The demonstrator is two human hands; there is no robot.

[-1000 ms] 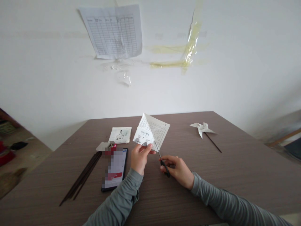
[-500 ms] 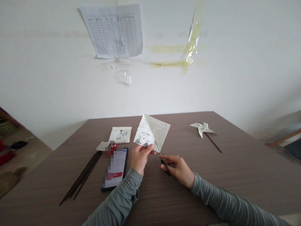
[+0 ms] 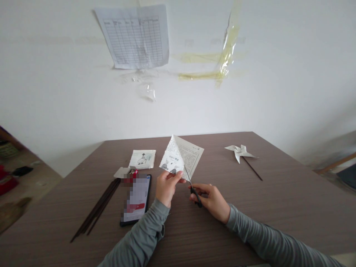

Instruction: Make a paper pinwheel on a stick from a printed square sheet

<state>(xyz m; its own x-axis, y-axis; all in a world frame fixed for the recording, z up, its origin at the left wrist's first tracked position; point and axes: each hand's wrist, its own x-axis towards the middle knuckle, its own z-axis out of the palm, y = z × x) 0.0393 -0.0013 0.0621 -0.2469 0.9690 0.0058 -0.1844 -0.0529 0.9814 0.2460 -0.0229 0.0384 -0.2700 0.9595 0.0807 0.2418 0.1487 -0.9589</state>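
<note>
Pinched by its lower edge, a printed square sheet of paper is held above the table by my left hand. A diagonal crease runs down the sheet from its top corner. My right hand grips black-handled scissors, fingers around the handles. Their blades lie along the crease at the paper's bottom corner. Whether the blades are parted is too fine to tell.
On the brown table lie a stack of printed paper squares, a small opened box, dark thin sticks and a phone. A paper pinwheel on a stick rests at right. Behind stands a wall with a taped sheet.
The paper and my left hand have shifted slightly to the right. The scissors and my right hand have barely moved.
</note>
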